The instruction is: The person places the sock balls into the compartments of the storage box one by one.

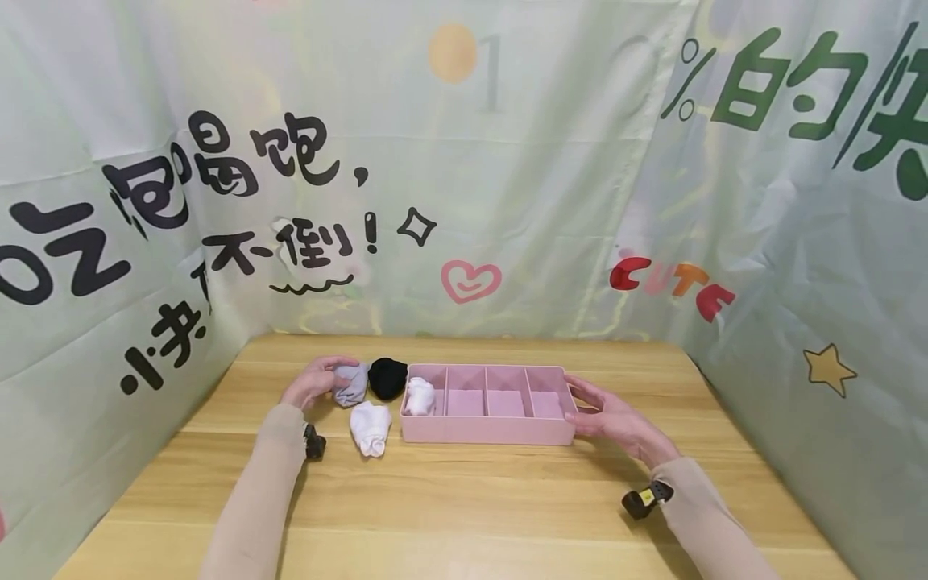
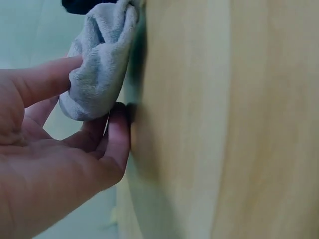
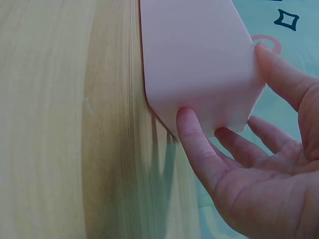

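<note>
Two hands: left hand [image 1: 313, 382] pinching grey sock [image 1: 351, 384]; right hand [image 1: 607, 415] flat-fingered against pink tray [image 1: 487, 429], lengthwise left-right.

A makeshift recording booth: printed green cloth backdrops [image 1: 507, 161] wall in a wooden table [image 1: 471, 499].

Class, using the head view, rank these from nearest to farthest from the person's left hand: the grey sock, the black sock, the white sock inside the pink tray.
1. grey sock: held in the left hand.
2. black sock: just right of the grey one, on the table.
3. white sock: farther right, in the pink tray's leftmost compartment.
</note>
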A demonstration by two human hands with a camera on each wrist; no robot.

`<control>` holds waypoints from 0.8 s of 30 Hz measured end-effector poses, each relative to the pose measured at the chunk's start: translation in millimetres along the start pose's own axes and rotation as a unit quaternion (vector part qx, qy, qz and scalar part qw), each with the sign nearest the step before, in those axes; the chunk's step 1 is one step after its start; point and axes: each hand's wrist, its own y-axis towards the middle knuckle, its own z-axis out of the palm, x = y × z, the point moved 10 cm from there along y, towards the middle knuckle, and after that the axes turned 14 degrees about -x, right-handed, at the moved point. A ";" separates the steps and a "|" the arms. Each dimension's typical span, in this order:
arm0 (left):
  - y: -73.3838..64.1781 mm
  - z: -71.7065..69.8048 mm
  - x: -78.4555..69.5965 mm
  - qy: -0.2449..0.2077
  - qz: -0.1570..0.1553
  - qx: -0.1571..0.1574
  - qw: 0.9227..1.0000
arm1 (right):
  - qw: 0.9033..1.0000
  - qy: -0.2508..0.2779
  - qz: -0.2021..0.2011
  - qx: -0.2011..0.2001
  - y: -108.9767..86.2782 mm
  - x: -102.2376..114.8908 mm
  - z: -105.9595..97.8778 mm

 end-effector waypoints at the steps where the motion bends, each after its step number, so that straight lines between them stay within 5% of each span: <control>1: -1.0 -1.6 -0.9 -0.006 0.001 -0.002 1.000 | 1.000 0.000 0.001 0.000 0.1 0.1 0.2; 10: -2.3 -15.7 -7.4 -0.019 0.009 -0.036 0.999 | 1.000 -0.010 -0.001 0.000 0.4 0.2 0.8; 24: -13.3 -17.8 -22.8 -0.027 0.028 -0.041 0.998 | 1.000 -0.007 -0.007 0.006 -1.2 3.5 1.7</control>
